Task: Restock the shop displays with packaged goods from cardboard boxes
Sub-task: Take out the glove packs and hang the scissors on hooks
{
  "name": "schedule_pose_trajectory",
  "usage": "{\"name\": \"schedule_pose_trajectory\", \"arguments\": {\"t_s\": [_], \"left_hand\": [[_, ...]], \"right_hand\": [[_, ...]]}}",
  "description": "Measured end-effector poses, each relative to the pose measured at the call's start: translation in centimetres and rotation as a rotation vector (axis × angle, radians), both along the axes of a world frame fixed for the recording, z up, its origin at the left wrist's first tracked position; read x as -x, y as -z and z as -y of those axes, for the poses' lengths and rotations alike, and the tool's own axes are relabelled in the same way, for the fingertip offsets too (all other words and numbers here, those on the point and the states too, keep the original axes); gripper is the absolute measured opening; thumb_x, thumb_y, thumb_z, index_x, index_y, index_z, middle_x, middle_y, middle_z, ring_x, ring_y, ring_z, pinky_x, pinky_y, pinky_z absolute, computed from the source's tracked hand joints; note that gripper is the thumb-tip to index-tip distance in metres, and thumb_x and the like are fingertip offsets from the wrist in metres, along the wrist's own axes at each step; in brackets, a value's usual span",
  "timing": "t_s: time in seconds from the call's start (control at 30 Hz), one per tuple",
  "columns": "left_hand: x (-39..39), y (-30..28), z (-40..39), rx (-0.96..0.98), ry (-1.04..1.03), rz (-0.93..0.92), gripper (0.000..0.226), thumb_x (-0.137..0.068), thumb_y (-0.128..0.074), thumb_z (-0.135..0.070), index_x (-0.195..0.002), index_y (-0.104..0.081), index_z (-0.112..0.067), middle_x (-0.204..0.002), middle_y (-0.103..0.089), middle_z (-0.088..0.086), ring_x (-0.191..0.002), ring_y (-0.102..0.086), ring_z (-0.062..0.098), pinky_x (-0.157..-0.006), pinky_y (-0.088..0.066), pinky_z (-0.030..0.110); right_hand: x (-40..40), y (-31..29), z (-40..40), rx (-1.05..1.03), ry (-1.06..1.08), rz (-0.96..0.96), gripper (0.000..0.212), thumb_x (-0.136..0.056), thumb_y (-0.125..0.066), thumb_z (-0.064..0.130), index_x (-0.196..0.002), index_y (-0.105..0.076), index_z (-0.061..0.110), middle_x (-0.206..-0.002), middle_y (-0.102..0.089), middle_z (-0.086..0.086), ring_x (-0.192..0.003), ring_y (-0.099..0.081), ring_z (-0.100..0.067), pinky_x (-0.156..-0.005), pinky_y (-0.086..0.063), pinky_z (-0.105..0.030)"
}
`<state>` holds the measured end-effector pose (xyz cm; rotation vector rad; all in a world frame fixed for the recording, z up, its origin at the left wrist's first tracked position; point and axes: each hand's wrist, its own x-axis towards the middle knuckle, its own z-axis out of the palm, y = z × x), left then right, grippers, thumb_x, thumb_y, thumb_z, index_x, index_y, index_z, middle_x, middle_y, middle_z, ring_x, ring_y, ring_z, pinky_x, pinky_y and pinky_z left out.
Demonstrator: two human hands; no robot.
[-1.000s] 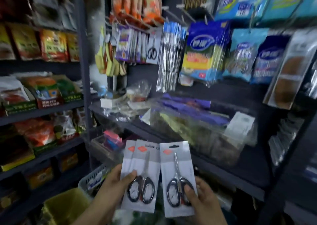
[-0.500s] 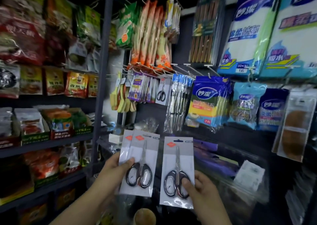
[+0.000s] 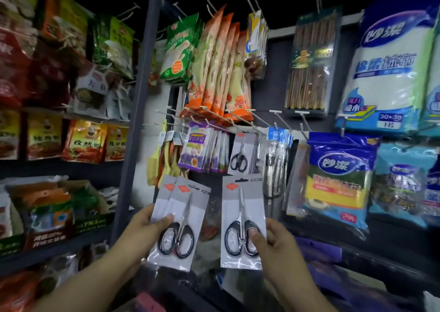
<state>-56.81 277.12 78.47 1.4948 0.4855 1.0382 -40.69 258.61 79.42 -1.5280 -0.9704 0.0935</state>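
Your right hand (image 3: 273, 242) pinches one scissors pack (image 3: 241, 219), held upright, right below the hanging scissors (image 3: 239, 155) on their peg. Your left hand (image 3: 142, 230) pinches two overlapping packs (image 3: 177, 216), further left.

The left hand (image 3: 142, 228) covers the rear scissors card (image 3: 164, 199)'s lower half.

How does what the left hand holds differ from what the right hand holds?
The left hand grips two overlapping scissors packs, fanned and tilted to the right; the right hand pinches a single scissors pack held nearly upright. The left hand's packs sit further from the hanging scissors pack on its peg; the right hand's pack is almost directly below it. Shared: grey-and-white cards, black-handled scissors, a red mark at the top.
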Motion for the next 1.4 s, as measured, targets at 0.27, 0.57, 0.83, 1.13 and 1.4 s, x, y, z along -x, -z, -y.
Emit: {"name": "schedule_pose_trajectory", "arguments": {"t_s": [0.27,0.57,0.83,1.13,1.4], "left_hand": [[-4.2,-2.5,-14.2,0.028,0.184,0.022,0.016,-0.091,-0.059,-0.01,-0.106,-0.067,-0.013,-0.095,-0.075,0.007,-0.09,-0.071,0.028,-0.083,-0.054,0.041],[-5.0,-4.4,-19.3,0.001,0.269,0.058,0.021,-0.086,-0.065,-0.01,-0.106,-0.067,-0.016,-0.093,-0.076,0.0,-0.092,-0.069,0.022,-0.088,-0.051,0.04],[-5.2,-4.4,-19.9,0.024,0.318,0.045,0.025,-0.083,-0.067,-0.014,-0.108,-0.068,-0.02,-0.097,-0.075,0.004,-0.097,-0.068,0.029,-0.098,-0.045,0.054],[-5.8,-4.3,-20.2,0.035,0.366,0.06,0.023,-0.085,-0.065,-0.012,-0.107,-0.068,-0.018,-0.098,-0.075,0.007,-0.097,-0.068,0.032,-0.097,-0.045,0.055],[-6.0,-3.8,-19.1,0.117,0.424,0.134,0.02,-0.089,-0.057,0.0,-0.104,-0.066,-0.009,-0.091,-0.075,0.012,-0.087,-0.068,0.031,-0.081,-0.051,0.041]], "right_hand": [[-1.3,-5.1,-12.9,-0.055,0.262,0.098,0.023,-0.094,-0.057,0.027,-0.116,-0.057,0.021,-0.11,-0.068,0.005,-0.1,-0.064,-0.009,-0.087,-0.049,-0.028],[-1.1,-10.4,-16.7,-0.214,0.402,0.046,0.045,-0.094,-0.058,0.03,-0.134,-0.045,0.015,-0.127,-0.057,0.001,-0.115,-0.056,-0.015,-0.098,-0.045,-0.029],[-2.0,-11.6,-17.1,-0.2,0.424,-0.002,0.019,-0.096,-0.055,0.02,-0.114,-0.056,0.014,-0.104,-0.069,-0.004,-0.09,-0.067,-0.014,-0.067,-0.051,-0.014],[-3.8,-11.3,-17.4,-0.168,0.458,-0.064,0.01,-0.096,-0.056,0.018,-0.104,-0.061,0.014,-0.091,-0.07,-0.001,-0.08,-0.066,-0.012,-0.066,-0.052,-0.019],[-7.2,-11.8,-19.2,-0.052,0.656,-0.065,0.033,-0.096,-0.056,0.025,-0.124,-0.055,0.009,-0.112,-0.065,-0.007,-0.103,-0.061,-0.025,-0.088,-0.046,-0.03]]}}
